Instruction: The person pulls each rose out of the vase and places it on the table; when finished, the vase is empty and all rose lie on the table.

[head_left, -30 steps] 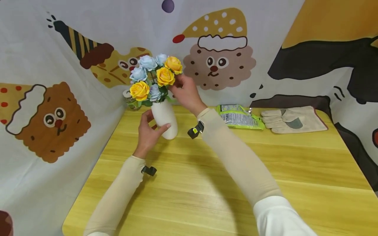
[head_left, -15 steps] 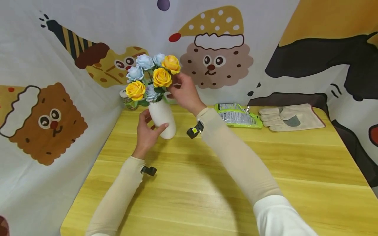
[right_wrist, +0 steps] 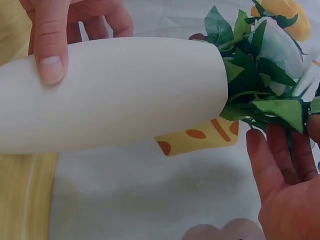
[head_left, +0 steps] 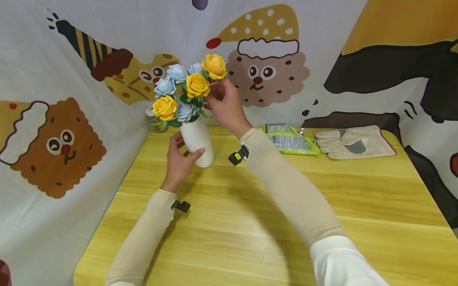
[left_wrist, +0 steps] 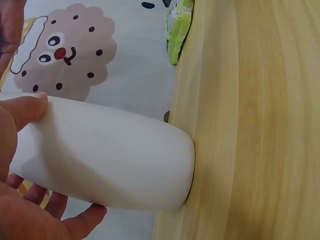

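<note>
Smooth white vase (head_left: 197,141) of blue and yellow roses (head_left: 198,85), left hand (head_left: 178,163) curled round it, right hand (head_left: 228,108) pinching a stem (right_wrist: 314,105).

Beyond the left hand (head_left: 178,166), roses (head_left: 164,107) partly hide a can (head_left: 156,123). The right hand (head_left: 228,106), cropped in its wrist view, apparently pinches the upper yellow rose (head_left: 214,66) by its stem. To its right, a sleeve (head_left: 291,186) partly covers a green packet (head_left: 292,142), small print unreadable.
</note>
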Tool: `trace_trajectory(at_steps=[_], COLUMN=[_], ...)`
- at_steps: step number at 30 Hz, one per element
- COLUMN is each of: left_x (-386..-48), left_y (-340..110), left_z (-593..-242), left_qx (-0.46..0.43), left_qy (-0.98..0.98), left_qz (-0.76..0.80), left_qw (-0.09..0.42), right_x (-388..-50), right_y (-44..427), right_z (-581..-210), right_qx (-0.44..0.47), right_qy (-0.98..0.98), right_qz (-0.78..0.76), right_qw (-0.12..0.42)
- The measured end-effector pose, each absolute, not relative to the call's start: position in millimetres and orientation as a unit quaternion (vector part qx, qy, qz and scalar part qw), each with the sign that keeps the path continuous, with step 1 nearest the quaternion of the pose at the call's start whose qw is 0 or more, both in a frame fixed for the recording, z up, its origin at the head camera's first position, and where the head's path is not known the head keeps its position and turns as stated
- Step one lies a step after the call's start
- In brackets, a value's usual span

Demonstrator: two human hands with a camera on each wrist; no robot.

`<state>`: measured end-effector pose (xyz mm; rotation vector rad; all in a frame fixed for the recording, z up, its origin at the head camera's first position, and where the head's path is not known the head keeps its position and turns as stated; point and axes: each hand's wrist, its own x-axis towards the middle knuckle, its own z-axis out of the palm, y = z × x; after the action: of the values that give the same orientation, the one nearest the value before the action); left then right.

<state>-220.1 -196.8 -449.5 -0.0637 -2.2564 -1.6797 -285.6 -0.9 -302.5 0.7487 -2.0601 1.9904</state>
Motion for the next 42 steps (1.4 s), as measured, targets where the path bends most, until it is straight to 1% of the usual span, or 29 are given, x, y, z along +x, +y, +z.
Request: trace_trajectory(at_steps=[5,10,12,14,21,28,38,42], left_x=[-222,-221,-220,-220,-220,-221,-205,-206], left_y=[-196,-195,-196,-197,-197,-196,-186,-186], left_z=[-448,-448,-449,-450,-452,-450,-424,-425], left_qx=[-0.024,-0.021,-0.019,-0.018,-0.026,-0.022,-0.018,-0.021], left_qy=[-0.795,-0.794,-0.794,-0.795,-0.793,-0.793,-0.794,-0.794], left_qz=[-0.584,-0.586,-0.587,-0.586,-0.587,-0.589,-0.590,-0.590], left_qw=[0.163,0.160,0.159,0.159,0.161,0.155,0.145,0.145], right_x=[-283,-284,-285,-285,-286,-287,-285,-284], right_y=[3,6,7,7,8,14,33,42], right_z=[-304,-310,-311,-310,-292,-273,-264,-264], right_qx=[0.276,0.308,0.306,0.289,0.223,0.201,0.177,0.163], right_qy=[-0.715,-0.680,-0.661,-0.645,-0.617,-0.612,-0.546,-0.511], right_qz=[0.634,0.662,0.683,0.705,0.747,0.748,0.783,0.796], right_qw=[0.102,0.062,0.052,0.053,0.109,0.159,0.240,0.279])
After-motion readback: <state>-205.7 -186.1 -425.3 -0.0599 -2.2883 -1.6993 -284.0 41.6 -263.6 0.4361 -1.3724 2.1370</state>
